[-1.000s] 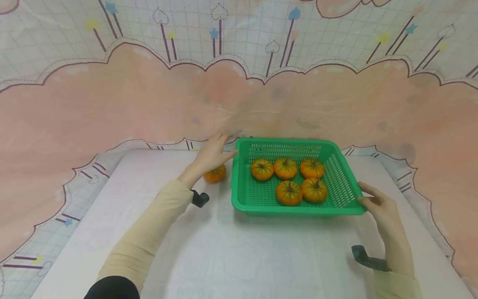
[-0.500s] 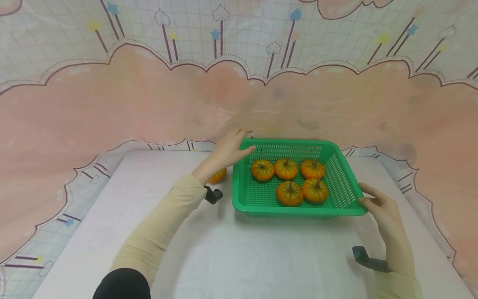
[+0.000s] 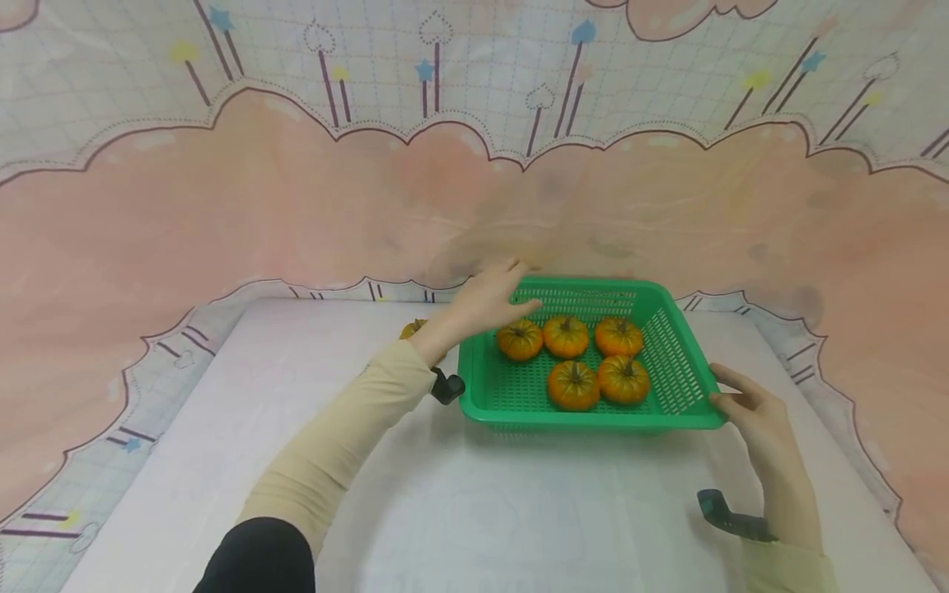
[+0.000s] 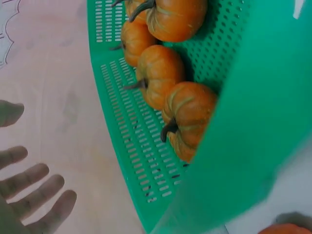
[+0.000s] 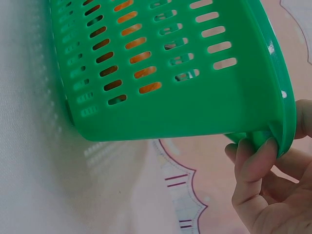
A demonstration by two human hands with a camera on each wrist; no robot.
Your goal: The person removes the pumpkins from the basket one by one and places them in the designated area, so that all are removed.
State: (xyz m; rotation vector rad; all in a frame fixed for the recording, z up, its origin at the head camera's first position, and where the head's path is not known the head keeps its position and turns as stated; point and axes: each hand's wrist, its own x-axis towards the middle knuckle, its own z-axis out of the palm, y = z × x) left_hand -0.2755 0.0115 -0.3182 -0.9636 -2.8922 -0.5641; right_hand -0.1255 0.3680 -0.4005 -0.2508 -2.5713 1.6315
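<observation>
A green slotted plastic basket point(image 3: 593, 420) holds several small orange pumpkins point(image 3: 574, 385) with dark stems. My left hand point(image 3: 485, 305) hangs over the basket's back left corner with nothing in it. In the left wrist view its fingers point(image 4: 48, 195) are spread, apart from the basket wall. At the front right corner, my right hand point(image 3: 764, 424) grips the rim; the right wrist view shows fingers point(image 5: 256, 165) curled under the lip. Another pumpkin point(image 3: 412, 328) lies on the table left of the basket, mostly hidden behind my left wrist.
The basket stands toward the back of a white table point(image 3: 474, 511). Behind it hangs a pink and white patterned cloth point(image 3: 334, 198), which also runs down both sides. A black band with a small dark piece point(image 3: 447, 385) sits at my left wrist.
My left hand has moved right, from beside the basket to over its back left corner, fingers still extended. The loose pumpkin is now mostly covered by my wrist. Right hand and basket stay put.
</observation>
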